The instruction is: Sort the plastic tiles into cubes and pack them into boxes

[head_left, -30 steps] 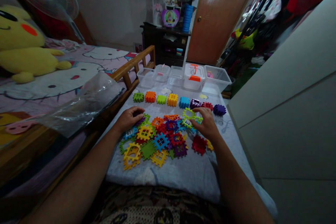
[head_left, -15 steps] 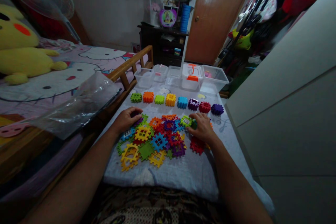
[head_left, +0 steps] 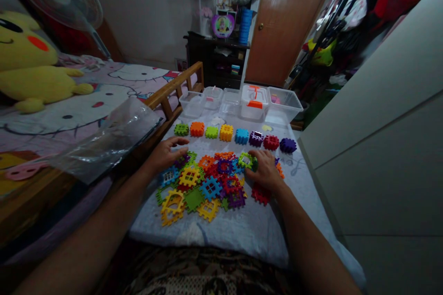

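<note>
A loose heap of colourful plastic interlocking tiles, among them a yellow window tile [head_left: 189,176], a blue window tile [head_left: 211,187] and a plain green tile [head_left: 194,198], lies on the cloth-covered table in front of me. My left hand [head_left: 169,153] hovers at the heap's far left edge, thumb and fingers apart and holding nothing, close to a purple tile [head_left: 181,161]. At the right side, my right hand [head_left: 266,168] has its thumb and fingers around the edge of a light green tile [head_left: 245,160]. A darker green piece shows partly beside its fingers. Red tiles [head_left: 260,194] lie below that hand.
Behind the heap runs a row of single-colour tile stacks, including orange [head_left: 197,129], yellow [head_left: 226,132] and dark purple [head_left: 288,145]. Clear plastic bins [head_left: 285,103] and a lidded box with orange clips [head_left: 254,105] line the far edge. A wooden bed rail [head_left: 173,85] borders the left.
My left thumb and fingers have spread wider apart, uncovering more of the purple tile. My right hand stays at the light green tile, with little movement. The view has shifted slightly.
</note>
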A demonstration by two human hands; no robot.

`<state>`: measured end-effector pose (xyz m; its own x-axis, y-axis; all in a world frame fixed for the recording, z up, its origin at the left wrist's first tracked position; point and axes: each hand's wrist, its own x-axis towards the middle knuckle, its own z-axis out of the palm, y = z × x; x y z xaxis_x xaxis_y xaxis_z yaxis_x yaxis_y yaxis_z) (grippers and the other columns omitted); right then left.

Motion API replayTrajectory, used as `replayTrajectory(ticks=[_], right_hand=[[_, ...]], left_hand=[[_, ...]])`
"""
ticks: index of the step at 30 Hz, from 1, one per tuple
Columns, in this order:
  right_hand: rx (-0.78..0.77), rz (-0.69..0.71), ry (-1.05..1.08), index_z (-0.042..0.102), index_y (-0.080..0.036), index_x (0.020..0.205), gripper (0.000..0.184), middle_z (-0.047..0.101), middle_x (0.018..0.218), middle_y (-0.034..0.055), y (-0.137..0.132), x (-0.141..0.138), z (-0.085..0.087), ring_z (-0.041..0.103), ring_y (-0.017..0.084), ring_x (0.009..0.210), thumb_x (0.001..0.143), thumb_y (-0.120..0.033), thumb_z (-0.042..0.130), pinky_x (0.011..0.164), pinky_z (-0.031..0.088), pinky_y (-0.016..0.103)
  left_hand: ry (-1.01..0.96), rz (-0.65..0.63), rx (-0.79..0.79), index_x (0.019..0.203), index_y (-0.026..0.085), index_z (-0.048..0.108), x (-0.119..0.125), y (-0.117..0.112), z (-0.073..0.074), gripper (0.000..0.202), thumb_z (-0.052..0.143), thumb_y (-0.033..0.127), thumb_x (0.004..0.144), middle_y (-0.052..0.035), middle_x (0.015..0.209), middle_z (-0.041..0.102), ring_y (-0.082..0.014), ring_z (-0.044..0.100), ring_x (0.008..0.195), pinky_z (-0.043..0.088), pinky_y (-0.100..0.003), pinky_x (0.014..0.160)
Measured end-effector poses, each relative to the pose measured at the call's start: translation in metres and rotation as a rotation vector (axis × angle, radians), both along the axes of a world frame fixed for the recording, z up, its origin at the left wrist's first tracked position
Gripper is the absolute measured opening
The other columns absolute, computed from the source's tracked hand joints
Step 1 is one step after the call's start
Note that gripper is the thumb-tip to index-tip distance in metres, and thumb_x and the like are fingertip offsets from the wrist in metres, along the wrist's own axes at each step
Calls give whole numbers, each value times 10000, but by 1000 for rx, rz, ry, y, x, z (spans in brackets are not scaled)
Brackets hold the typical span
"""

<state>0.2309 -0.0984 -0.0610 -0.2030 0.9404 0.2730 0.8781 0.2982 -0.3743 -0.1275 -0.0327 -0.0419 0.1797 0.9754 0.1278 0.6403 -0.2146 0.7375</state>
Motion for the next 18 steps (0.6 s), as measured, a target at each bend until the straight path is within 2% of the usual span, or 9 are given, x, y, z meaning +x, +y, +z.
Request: replayTrajectory(ticks=[2, 5, 8, 10, 14, 18], right_hand=[[16, 27, 59, 603, -171, 1154, 436, 651, 1094, 116, 0, -2, 2, 531, 311, 1066, 743, -277, 702, 956, 396, 474], [24, 100, 152, 586, -179, 1158, 433, 646, 1108, 106, -1, -7, 4, 539, 290, 1071, 745, -236, 699, 951, 424, 458], [24, 160, 205, 565, -185, 1185, 452, 637, 1148, 110, -3, -12, 5, 551, 281, 1080, 750, -208, 688, 947, 448, 454], [31, 190, 219, 548, -192, 1219, 483, 630, 1175, 115, -6, -16, 5, 560, 283, 1089, 756, -207, 686, 957, 454, 464], [42, 230, 242, 505, -208, 1285, 561, 620, 1199, 119, -9, -23, 2, 570, 290, 1111, 754, -205, 687, 978, 460, 491], [69, 236, 285, 473, -200, 1317, 604, 615, 1205, 128, -10, -26, -2, 575, 289, 1111, 746, -174, 669, 973, 473, 499]], left_hand=[[32, -59, 56, 1077, 205, 690, 9, -6, 12, 458, 614, 558, 794, -77, 1173, 697, -291, 627, 1118, 490, -413, 982], [99, -237, 117, 1122, 224, 674, 33, -18, 26, 419, 618, 513, 824, -77, 1267, 656, -284, 586, 1205, 447, -420, 1053], [210, -437, 148, 1268, 222, 583, 66, -29, 32, 523, 666, 479, 819, -100, 1352, 602, -274, 530, 1276, 403, -437, 1101], [299, -507, 171, 1336, 207, 516, 87, -33, 32, 628, 715, 451, 792, -120, 1401, 560, -277, 496, 1305, 397, -437, 1106], [449, -539, 239, 1314, 169, 515, 118, -35, 31, 652, 758, 402, 757, -138, 1362, 571, -293, 499, 1275, 402, -423, 1085], [604, -529, 241, 1215, 168, 583, 132, -35, 37, 492, 721, 335, 773, -124, 1213, 638, -294, 562, 1158, 437, -418, 1008]])
